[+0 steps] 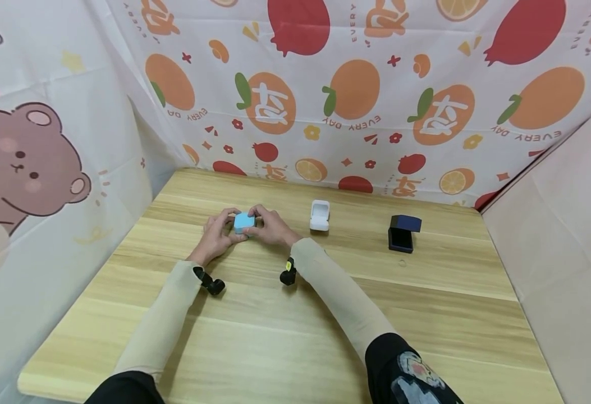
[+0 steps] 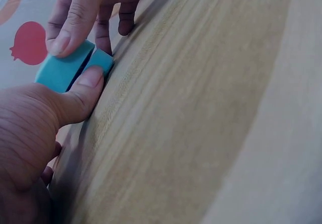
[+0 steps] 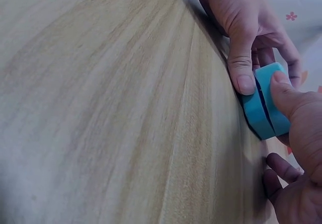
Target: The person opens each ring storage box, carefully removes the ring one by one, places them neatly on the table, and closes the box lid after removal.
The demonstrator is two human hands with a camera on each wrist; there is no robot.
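Between both hands sits a small light-blue jewelry box (image 1: 244,223) on the wooden table. A thin dark gap runs between its lid (image 2: 60,74) and its base (image 2: 102,60). My left hand (image 1: 216,234) grips the box from the left, its thumb pressed against the base. From the right, my right hand (image 1: 273,227) holds the lid, with the thumb (image 3: 282,85) on its front face. Some fingers of each hand are hidden behind the box.
Right of the hands stands a white ring box (image 1: 319,216) with its lid up. Farther right is a dark navy box (image 1: 402,233), also open, with a small faint ring-like thing (image 1: 402,262) in front of it. Printed cloth (image 1: 300,146) borders the table's back edge.
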